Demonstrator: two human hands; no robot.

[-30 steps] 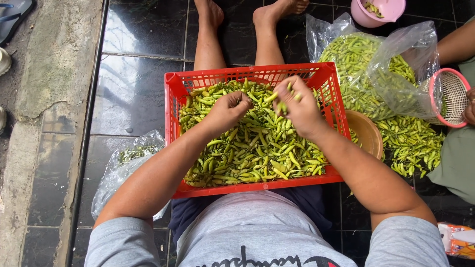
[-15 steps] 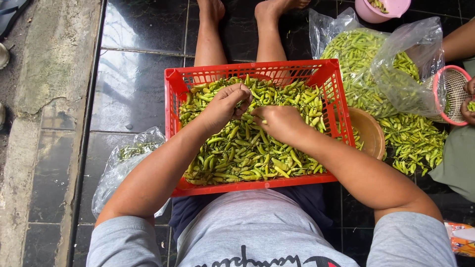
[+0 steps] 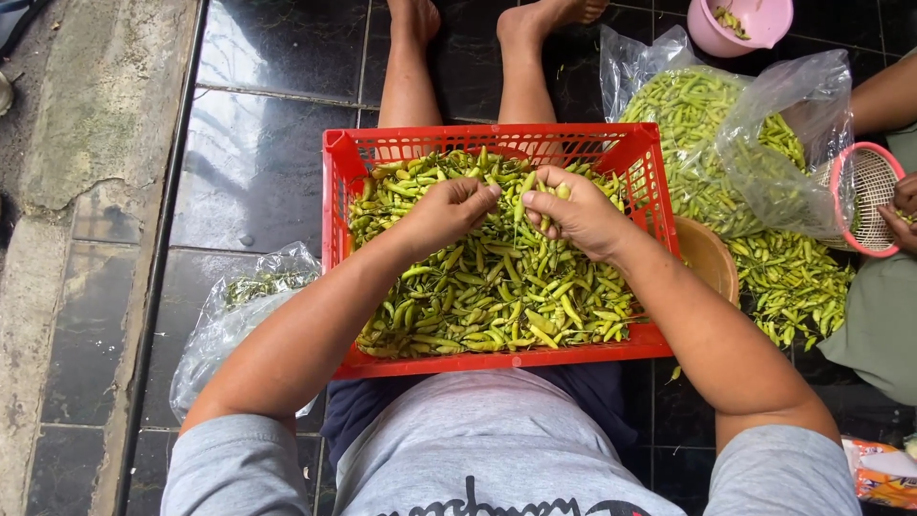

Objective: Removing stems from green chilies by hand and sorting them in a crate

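A red plastic crate [image 3: 336,205] rests on my lap, filled with several green and yellowish chili peppers [image 3: 497,296]. Both my hands hover over the far half of the pile. My right hand [image 3: 573,212] is closed around a few green chilies, their tips sticking up between my fingers. My left hand [image 3: 449,212] is curled, fingertips pinched beside the right hand's chilies; what it grips is hidden by the fingers.
A clear plastic bag [image 3: 239,306] with green scraps lies at my left on the dark tiles. At right sit a brown bowl [image 3: 712,256], a big open bag of chilies [image 3: 726,124], loose chilies, a pink bucket [image 3: 745,24], and another person's hand [image 3: 903,215] by a pink strainer [image 3: 864,196].
My right hand dipped toward the middle of the pile, then rose with chilies in it. My left hand stayed near the crate's centre and closed in beside the right.
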